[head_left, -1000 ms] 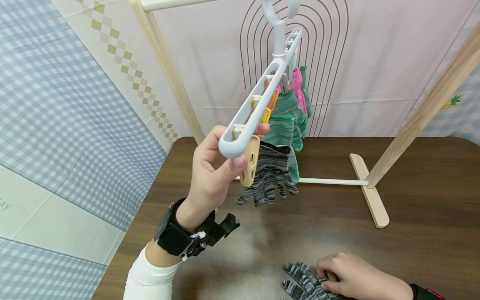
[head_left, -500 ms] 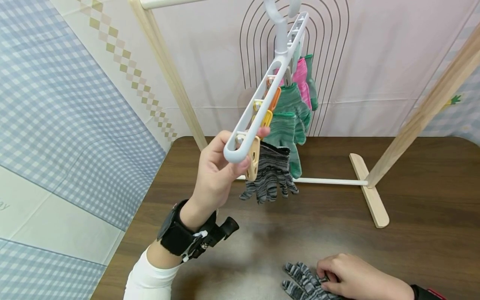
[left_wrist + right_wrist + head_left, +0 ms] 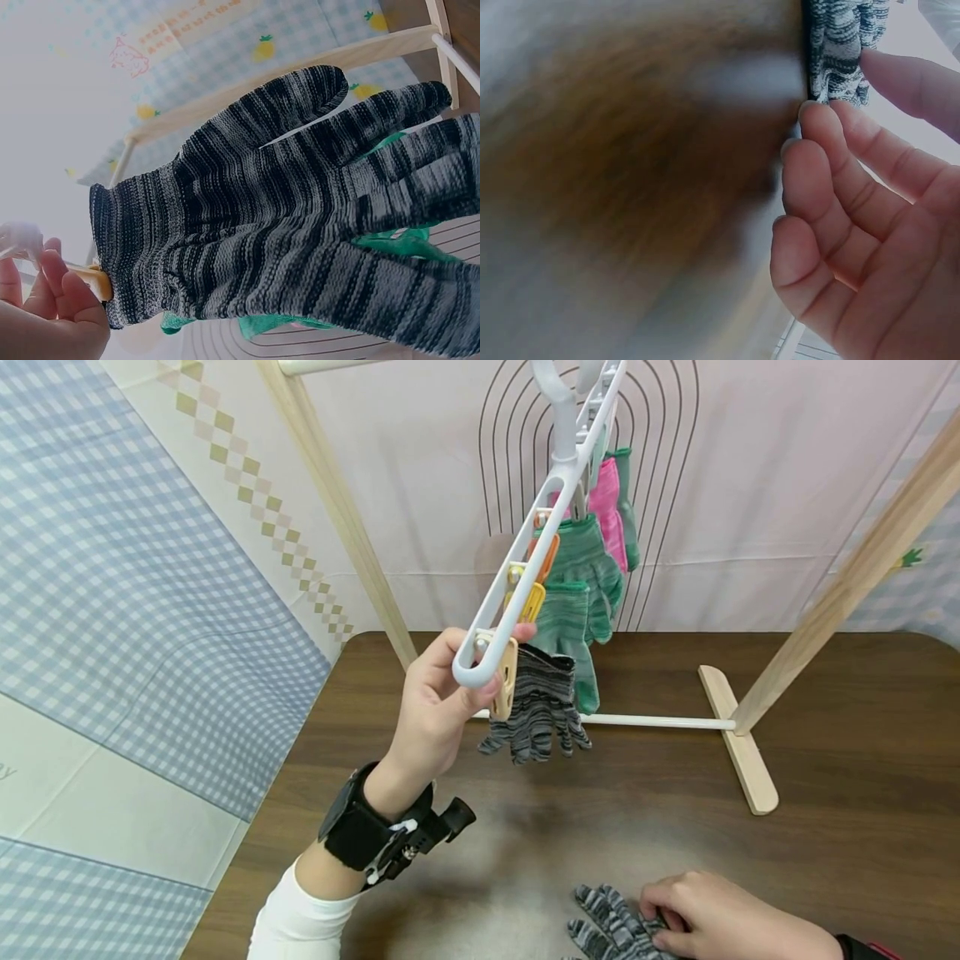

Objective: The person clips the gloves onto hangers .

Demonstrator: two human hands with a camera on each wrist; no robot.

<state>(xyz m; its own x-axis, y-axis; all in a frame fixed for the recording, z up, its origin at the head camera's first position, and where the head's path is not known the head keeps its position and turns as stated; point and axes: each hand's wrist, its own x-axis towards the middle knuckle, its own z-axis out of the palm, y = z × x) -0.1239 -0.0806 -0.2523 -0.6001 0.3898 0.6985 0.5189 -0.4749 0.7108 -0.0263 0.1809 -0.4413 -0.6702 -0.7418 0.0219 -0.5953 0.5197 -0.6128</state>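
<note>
My left hand [image 3: 438, 702] is at the near end of a white clip hanger [image 3: 517, 568], its thumb and fingers pinching the beige clothespin [image 3: 504, 681] there. Behind that pin a black-and-grey striped knit glove [image 3: 536, 706] hangs fingers down; in the left wrist view, the same striped glove [image 3: 247, 202] fills the middle, its cuff beside a yellowish clip [image 3: 97, 281]. Low in the head view my right hand [image 3: 723, 918] pinches a second striped glove [image 3: 615, 922] lying on the table. The right wrist view shows thumb and fingers at that glove's edge [image 3: 844, 45].
Green gloves [image 3: 573, 610] and a pink one [image 3: 609, 514] hang farther along the hanger. An orange clip [image 3: 549, 558] and a yellow clip [image 3: 533, 603] sit between. The wooden rack's post [image 3: 847, 568], foot [image 3: 738, 739] and white lower bar [image 3: 660, 722] stand on the brown table [image 3: 847, 827].
The hanger's far end has swung upward and slightly right, and the hanging gloves shifted with it. My left hand moved slightly right with the near end. My right hand and its glove shifted slightly right.
</note>
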